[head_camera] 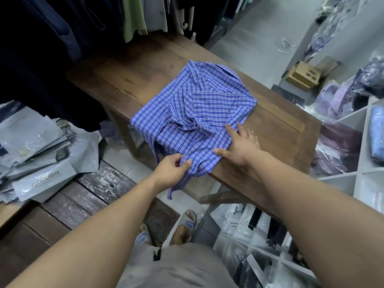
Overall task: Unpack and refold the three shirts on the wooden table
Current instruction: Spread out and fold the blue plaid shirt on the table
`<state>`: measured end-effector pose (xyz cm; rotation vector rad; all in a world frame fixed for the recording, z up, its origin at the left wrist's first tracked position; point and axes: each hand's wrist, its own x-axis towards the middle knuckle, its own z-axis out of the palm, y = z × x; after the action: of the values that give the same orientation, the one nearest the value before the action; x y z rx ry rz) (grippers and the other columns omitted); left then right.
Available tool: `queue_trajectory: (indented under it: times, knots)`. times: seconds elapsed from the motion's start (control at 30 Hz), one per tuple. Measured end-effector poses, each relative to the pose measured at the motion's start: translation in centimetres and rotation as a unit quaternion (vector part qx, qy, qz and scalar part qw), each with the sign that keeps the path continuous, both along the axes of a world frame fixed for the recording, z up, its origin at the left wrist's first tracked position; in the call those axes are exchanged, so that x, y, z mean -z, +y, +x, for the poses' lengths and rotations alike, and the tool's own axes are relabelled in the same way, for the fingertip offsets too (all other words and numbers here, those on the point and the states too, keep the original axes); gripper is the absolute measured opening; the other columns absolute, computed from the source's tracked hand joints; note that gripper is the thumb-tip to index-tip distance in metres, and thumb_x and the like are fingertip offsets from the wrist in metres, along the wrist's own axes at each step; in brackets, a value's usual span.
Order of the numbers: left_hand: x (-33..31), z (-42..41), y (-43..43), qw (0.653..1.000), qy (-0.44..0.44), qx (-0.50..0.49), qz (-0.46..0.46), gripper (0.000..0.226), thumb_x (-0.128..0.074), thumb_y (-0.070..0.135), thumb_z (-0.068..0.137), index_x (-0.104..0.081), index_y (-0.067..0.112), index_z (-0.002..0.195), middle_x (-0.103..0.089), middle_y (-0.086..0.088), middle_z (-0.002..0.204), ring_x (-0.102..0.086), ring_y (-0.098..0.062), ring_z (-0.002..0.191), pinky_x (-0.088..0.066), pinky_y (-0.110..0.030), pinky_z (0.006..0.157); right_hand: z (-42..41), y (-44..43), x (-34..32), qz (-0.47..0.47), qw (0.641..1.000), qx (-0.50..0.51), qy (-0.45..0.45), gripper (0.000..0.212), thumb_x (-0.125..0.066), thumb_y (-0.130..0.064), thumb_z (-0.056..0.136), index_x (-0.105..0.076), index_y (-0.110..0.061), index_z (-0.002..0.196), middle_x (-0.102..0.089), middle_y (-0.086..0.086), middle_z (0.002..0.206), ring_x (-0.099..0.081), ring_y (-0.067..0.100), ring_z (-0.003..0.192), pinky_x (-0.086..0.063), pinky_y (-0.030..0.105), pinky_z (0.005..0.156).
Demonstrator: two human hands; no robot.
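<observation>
Shirt half-folded on the table

Shirt (193,113), blue plaid with a collar, lies crumpled and partly folded on the near half of the wooden table (133,80), its lower hem spilling over the near edge. The left hand (173,168) pinches the hem between thumb and curled fingers. The right hand (239,145) lies flat with fingers spread, pressing the shirt's right edge to the tabletop. Grey plastic garment bags (35,150) are heaped at the left.

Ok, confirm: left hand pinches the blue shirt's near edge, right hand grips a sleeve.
Wrong on the right hand: the head view shows it resting flat, fingers spread, on the blue shirt. The left hand does pinch the near edge.
</observation>
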<state>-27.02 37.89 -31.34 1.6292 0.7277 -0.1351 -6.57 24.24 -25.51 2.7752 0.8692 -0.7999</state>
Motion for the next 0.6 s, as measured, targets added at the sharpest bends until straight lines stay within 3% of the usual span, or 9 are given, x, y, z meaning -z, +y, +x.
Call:
queue_trajectory:
  times: [0.13, 0.3, 0.43, 0.53, 0.6]
  knots:
    - [0.3, -0.1, 0.3, 0.999, 0.012, 0.028, 0.02, 0.036, -0.062, 0.042, 0.098, -0.056, 0.014, 0.075, -0.047, 0.009, 0.06, -0.043, -0.007, 0.054, -0.037, -0.025, 0.056, 0.5, 0.3, -0.6, -0.024, 1.0, -0.005, 0.005, 0.109, -0.056, -0.081, 0.079, 0.002, -0.037, 0.16, 0.009, 0.007, 0.169, 0.006, 0.038, 0.154, -0.003, 0.054, 0.123]
    - [0.5, 0.3, 1.1, 0.984, 0.083, 0.062, 0.146, 0.033, -0.065, 0.045, 0.09, -0.064, 0.017, 0.072, -0.066, 0.001, 0.071, -0.061, -0.02, 0.069, -0.049, -0.038, 0.067, 0.8, 0.5, -1.0, -0.043, 0.999, -0.01, -0.003, 0.118, -0.056, -0.084, 0.075, 0.003, -0.028, 0.161, 0.012, 0.008, 0.168, 0.007, 0.037, 0.154, -0.004, 0.053, 0.124]
    - [-1.7, 0.1, 0.2, 0.944, 0.081, -0.035, 0.317, 0.042, -0.052, 0.047, 0.086, -0.051, 0.018, 0.055, -0.053, 0.004, 0.054, -0.053, -0.018, 0.056, -0.032, -0.031, 0.054, 1.0, 0.5, -1.1, -0.034, 0.999, -0.007, -0.006, 0.11, -0.041, -0.088, 0.08, -0.003, -0.024, 0.162, 0.005, 0.008, 0.169, 0.001, 0.036, 0.154, -0.006, 0.053, 0.124]
    - [-2.3, 0.1, -0.3, 0.909, 0.044, -0.076, 0.408, 0.037, -0.052, 0.05, 0.088, -0.047, 0.023, 0.064, -0.05, 0.008, 0.063, -0.048, -0.013, 0.061, -0.031, -0.028, 0.052, 0.8, 1.0, -1.1, -0.005, 0.999, -0.004, -0.046, 0.099, -0.024, -0.087, 0.085, -0.01, -0.026, 0.161, -0.003, 0.012, 0.168, -0.003, 0.038, 0.153, -0.005, 0.054, 0.124]
    - [-1.8, 0.5, -0.2, 0.895, -0.007, -0.041, 0.445, 0.034, -0.057, 0.054, 0.088, -0.049, 0.023, 0.078, -0.052, 0.008, 0.078, -0.049, -0.015, 0.075, -0.041, -0.032, 0.064, 0.7, 1.1, -1.0, 0.022, 0.999, -0.025, -0.042, 0.103, -0.031, -0.089, 0.081, -0.009, -0.028, 0.161, -0.004, 0.012, 0.168, -0.003, 0.036, 0.154, -0.007, 0.053, 0.124]
